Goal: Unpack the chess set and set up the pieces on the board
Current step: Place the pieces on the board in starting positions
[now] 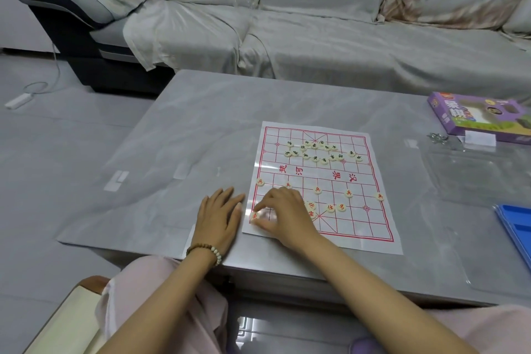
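Xiangqi piece (pixel 254 216), light and likely slippery, is pinched by its rim in the right hand (pixel 287 217); left hand (pixel 219 218) lies flat, empty, on the table (pixel 201 123).

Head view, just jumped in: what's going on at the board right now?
A person is laying chess pieces on a paper board. The right hand pinches a red piece at its near-left corner; the left hand rests flat on the table alongside. Five red soldiers stand in a row, other red pieces sit loose nearby, and the dark-lettered pieces lie bunched at the far side.
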